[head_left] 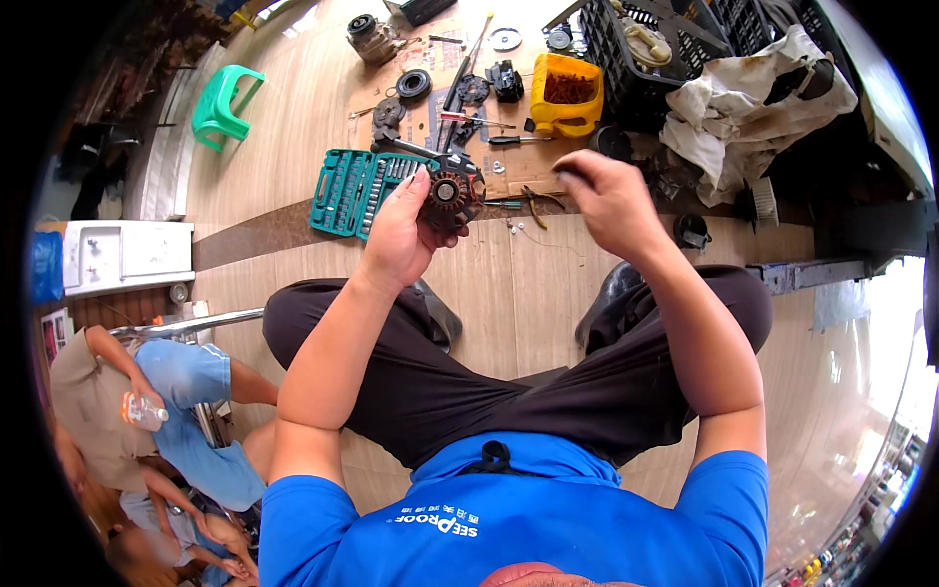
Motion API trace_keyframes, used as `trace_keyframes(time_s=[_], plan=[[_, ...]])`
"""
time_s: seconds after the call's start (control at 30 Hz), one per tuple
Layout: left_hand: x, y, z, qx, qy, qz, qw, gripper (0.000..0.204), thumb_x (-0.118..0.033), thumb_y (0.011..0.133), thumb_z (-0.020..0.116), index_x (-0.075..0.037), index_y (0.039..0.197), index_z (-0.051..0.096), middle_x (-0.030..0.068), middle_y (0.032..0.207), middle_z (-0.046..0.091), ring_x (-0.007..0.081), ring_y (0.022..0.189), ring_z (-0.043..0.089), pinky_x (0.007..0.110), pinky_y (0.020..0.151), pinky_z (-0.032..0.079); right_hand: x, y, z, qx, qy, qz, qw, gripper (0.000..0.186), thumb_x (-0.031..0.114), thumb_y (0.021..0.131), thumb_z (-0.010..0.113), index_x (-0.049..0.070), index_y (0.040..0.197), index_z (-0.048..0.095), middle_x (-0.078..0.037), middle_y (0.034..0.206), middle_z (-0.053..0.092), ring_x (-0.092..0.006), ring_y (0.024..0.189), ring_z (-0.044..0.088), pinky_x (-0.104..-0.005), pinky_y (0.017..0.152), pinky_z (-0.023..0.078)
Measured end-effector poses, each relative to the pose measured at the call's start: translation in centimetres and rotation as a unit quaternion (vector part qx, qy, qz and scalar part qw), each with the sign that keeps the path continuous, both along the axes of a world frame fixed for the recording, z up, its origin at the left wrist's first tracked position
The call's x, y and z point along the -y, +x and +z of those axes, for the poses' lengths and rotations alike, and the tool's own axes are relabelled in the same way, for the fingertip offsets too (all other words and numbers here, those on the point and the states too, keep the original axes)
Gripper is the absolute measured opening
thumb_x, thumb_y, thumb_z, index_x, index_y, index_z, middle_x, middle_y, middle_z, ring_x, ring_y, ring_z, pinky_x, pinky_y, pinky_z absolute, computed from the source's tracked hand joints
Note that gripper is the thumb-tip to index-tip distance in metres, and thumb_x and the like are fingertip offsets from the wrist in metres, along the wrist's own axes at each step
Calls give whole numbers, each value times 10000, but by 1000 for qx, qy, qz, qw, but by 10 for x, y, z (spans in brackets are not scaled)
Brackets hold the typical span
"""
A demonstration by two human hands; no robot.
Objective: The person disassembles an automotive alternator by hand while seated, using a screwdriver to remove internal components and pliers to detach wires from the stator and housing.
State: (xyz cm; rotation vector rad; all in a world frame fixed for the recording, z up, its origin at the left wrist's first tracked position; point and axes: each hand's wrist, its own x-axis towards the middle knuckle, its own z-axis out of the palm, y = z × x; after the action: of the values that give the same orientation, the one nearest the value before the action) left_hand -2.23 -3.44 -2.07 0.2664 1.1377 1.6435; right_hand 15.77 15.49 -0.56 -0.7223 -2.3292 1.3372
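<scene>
My left hand (399, 233) is closed around a round, dark motor part (451, 192) with copper-coloured windings about a pale centre, its face turned up. To the right, apart from it, my right hand (614, 203) is raised with fingers curled together. A small dark spot shows at its fingertips, too small to name. Just left of the motor part lies a green socket set case (342, 194), opened flat with metal sockets in it. Pliers (535, 207) lie on the floor between my hands, near a screwdriver (507, 140).
A yellow cut-open jug (541, 119) holds rusty-brown small pieces. Beyond are a black crate (636, 98), a stained white cloth (729, 127) and a dark ring-shaped part (414, 85) on cardboard. A green stool (210, 112) stands left. Two people sit at lower left, one holding a bottle (147, 413).
</scene>
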Motion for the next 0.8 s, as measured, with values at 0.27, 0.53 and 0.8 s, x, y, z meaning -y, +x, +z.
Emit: trace_keyframes(time_s=[0.27,0.53,0.8], plan=[[-1,-4,-4,43,10,-63,997,611,-514,1042,245,-46,1209,601,105,1039,699,196,758,646,292,579,466,57,-14,-33,13,-495,222,840,477,118,940,624,35,1381,463,-107,1132,640,-126,746,653,-253,586,523],[4,-6,-8,14,1,-45,999,538,-474,1048,286,-60,1176,605,82,998,703,173,754,644,298,577,472,61,-19,-38,24,-448,159,879,246,131,948,614,35,1175,620,-28,821,662,-92,649,611,-239,549,493],[1,-3,-9,-56,-31,30,997,245,-304,1017,503,-101,1032,639,23,873,702,117,621,622,246,506,449,53,-15,-22,5,-183,126,975,144,111,950,621,-9,1009,675,-20,723,643,-84,623,541,-243,599,469]])
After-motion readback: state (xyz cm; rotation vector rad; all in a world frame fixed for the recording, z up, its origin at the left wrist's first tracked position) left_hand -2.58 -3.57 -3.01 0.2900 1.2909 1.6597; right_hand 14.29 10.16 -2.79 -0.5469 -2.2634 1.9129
